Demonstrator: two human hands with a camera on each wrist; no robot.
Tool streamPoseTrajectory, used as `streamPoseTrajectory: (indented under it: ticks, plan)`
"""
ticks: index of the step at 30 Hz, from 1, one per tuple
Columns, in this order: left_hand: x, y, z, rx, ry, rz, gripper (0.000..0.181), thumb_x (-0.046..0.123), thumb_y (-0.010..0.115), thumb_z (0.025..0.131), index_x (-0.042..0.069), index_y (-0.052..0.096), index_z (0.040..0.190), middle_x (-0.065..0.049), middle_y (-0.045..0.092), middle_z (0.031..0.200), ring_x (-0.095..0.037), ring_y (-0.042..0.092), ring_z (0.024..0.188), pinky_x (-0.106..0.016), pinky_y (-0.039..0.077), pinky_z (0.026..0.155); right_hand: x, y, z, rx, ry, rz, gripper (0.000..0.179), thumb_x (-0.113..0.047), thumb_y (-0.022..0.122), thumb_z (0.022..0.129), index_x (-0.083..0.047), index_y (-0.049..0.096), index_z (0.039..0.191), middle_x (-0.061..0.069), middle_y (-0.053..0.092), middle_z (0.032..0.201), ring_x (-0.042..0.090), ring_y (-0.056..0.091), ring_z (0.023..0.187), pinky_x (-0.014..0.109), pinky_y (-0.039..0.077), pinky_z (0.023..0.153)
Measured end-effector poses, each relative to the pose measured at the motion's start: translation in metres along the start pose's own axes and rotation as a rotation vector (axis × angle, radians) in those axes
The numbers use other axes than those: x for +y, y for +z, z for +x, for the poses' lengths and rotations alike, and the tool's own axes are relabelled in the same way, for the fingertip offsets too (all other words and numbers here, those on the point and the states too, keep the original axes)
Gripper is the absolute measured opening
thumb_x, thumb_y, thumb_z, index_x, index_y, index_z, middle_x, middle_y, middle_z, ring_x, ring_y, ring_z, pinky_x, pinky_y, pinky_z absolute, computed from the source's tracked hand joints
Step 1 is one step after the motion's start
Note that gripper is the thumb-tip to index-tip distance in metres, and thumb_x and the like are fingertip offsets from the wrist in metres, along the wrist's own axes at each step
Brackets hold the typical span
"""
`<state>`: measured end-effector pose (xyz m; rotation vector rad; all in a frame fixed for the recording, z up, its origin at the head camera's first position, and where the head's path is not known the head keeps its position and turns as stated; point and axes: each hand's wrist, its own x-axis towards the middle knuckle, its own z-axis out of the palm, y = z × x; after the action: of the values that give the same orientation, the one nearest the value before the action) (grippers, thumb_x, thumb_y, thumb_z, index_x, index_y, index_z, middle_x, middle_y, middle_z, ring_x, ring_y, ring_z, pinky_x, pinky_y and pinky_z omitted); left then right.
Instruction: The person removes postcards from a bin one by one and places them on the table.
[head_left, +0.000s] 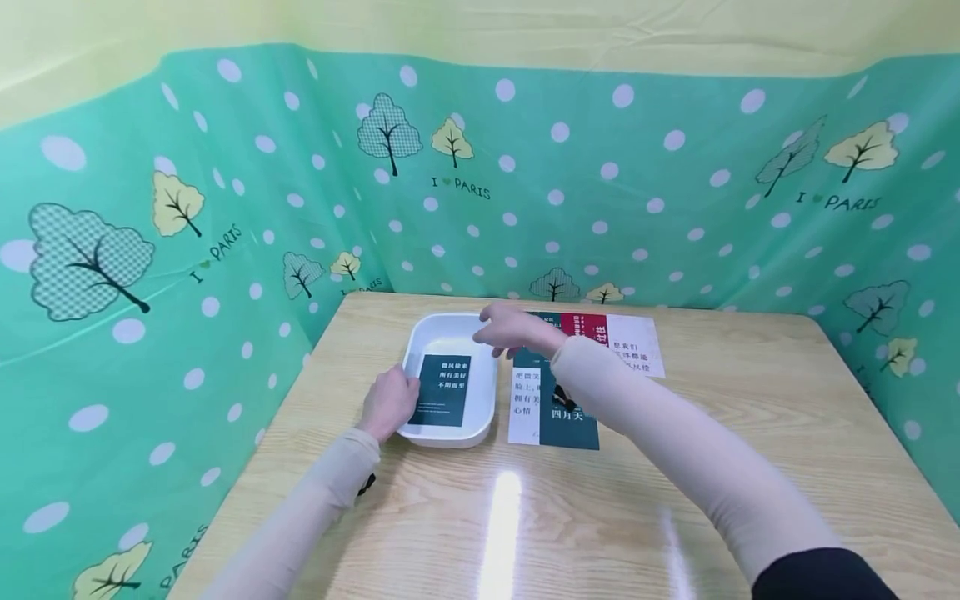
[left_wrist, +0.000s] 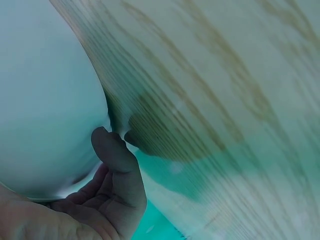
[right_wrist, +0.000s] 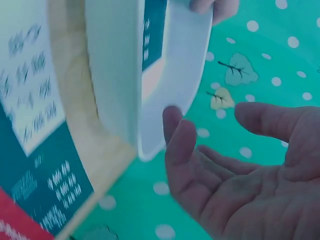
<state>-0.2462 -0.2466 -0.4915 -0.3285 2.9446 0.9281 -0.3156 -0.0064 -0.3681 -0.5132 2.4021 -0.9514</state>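
Note:
A white plastic basin point(head_left: 441, 332) stands on the table with a dark green printed card point(head_left: 441, 400) lying in it. My left hand point(head_left: 390, 402) grips the basin's left wall at the rim; in the left wrist view the fingers and thumb of this hand point(left_wrist: 112, 195) close around the edge. Over the basin's far right corner hovers my right hand point(head_left: 513, 327), with nothing in it. The right wrist view shows its fingers point(right_wrist: 182, 150) loosely bent and the thumb apart from them, near the basin wall point(right_wrist: 115, 75).
Right of the basin, several printed cards lie on the wooden table point(head_left: 735, 417): a green and white one point(head_left: 567, 429), a red one point(head_left: 588, 323) and a white one point(head_left: 637, 342). A green dotted curtain point(head_left: 585, 183) borders the table at the back and sides.

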Motion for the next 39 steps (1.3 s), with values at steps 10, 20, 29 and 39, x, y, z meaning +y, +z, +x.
streamPoseTrajectory:
  ticks: [10, 20, 29, 39]
  plan:
    - [0.001, -0.001, 0.000, 0.000, 0.004, -0.005, 0.030, 0.017, 0.049, 0.108, -0.009, 0.061, 0.117, -0.023, 0.069, 0.100, -0.029, 0.068, 0.079, -0.043, 0.061, 0.068, -0.004, 0.040, 0.028, -0.133, 0.125, 0.286, 0.057, -0.018, 0.064, 0.103, 0.010, 0.038, 0.146, 0.029, 0.052, 0.142, 0.045, 0.071, 0.107, 0.049, 0.062, 0.087]
    - [0.000, 0.001, 0.000, -0.009, 0.012, -0.003, 0.028, 0.016, 0.048, 0.108, -0.008, 0.061, 0.115, -0.020, 0.068, 0.095, -0.027, 0.066, 0.076, -0.042, 0.061, 0.067, 0.004, 0.060, 0.034, -0.238, 0.213, 0.325, 0.053, -0.018, 0.063, 0.104, 0.009, 0.042, 0.144, 0.029, 0.055, 0.138, 0.038, 0.075, 0.096, 0.036, 0.064, 0.070]
    - [0.000, 0.000, 0.000, -0.026, -0.009, -0.012, 0.027, 0.018, 0.047, 0.109, -0.005, 0.059, 0.115, -0.015, 0.064, 0.089, -0.025, 0.064, 0.073, -0.036, 0.058, 0.062, 0.007, 0.066, 0.036, -0.159, 0.220, 0.529, 0.045, -0.010, 0.060, 0.101, 0.008, 0.042, 0.138, 0.028, 0.056, 0.135, 0.038, 0.072, 0.104, 0.034, 0.063, 0.069]
    - [-0.002, 0.000, 0.003, -0.036, -0.003, -0.029, 0.029, 0.018, 0.046, 0.108, -0.007, 0.060, 0.118, -0.017, 0.065, 0.092, -0.025, 0.064, 0.073, -0.035, 0.058, 0.062, 0.010, 0.068, 0.042, -0.088, 0.305, 0.744, 0.045, -0.007, 0.058, 0.101, 0.006, 0.040, 0.140, 0.032, 0.050, 0.138, 0.034, 0.070, 0.104, 0.028, 0.061, 0.065]
